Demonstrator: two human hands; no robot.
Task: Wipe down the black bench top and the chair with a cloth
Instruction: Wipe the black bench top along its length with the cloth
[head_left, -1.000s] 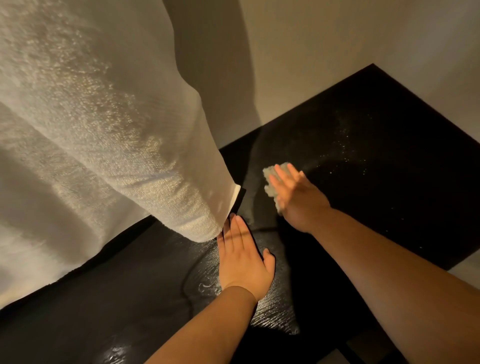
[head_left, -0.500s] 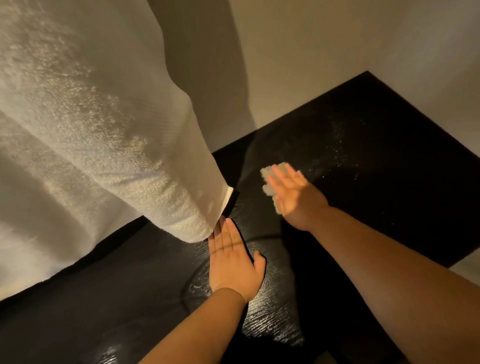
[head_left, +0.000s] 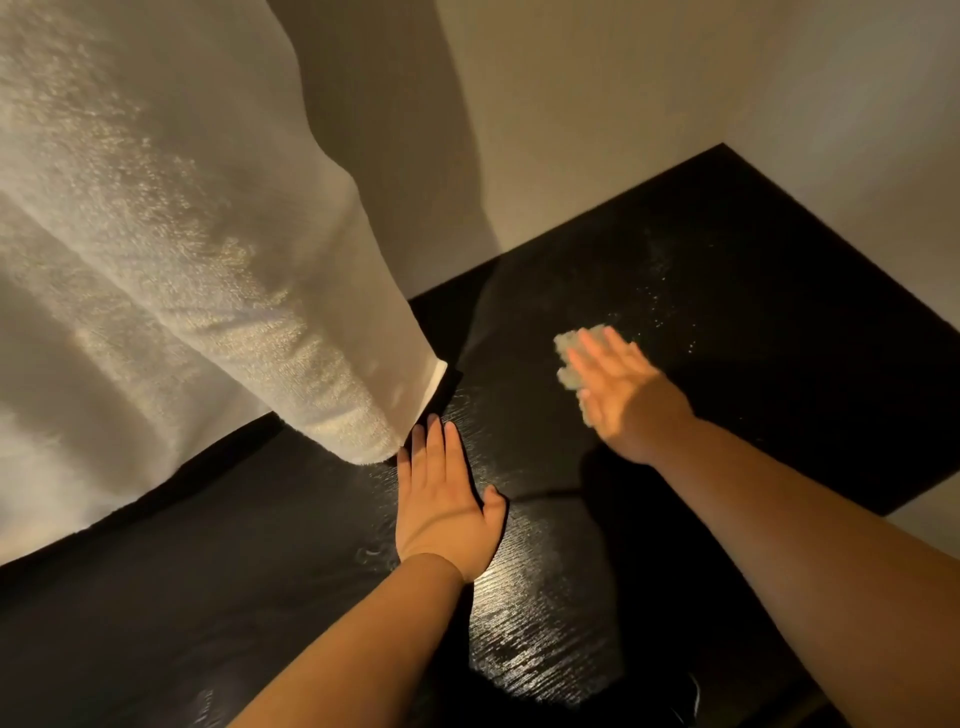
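Right grip (head_left: 623, 400) spread flat, fingers straight, pressing cloth (head_left: 574, 347) onto bench (head_left: 779, 374). Cloth bunched under the fingers, showing past the fingertips and on the thumb side. Left grip (head_left: 447, 512) flat on the bench, fingers together, holding nothing, fingertips just beside hanging towel (head_left: 208, 270).

Cloth judged soft, light, probably damp: no stiffness to push with and prone to rolling up, so best driven by palm pressure over its middle rather than pinched at an edge. Glossy streaks around the left grip, suggesting a wet, slick surface. Pale specks just ahead of the right grip.

Open room ahead and outboard of the right grip, up to wall (head_left: 649, 130) and far corner. Bench edge dropping off outboard of the right forearm. Towel blocking sweeps beyond the left grip. Chair not in view.
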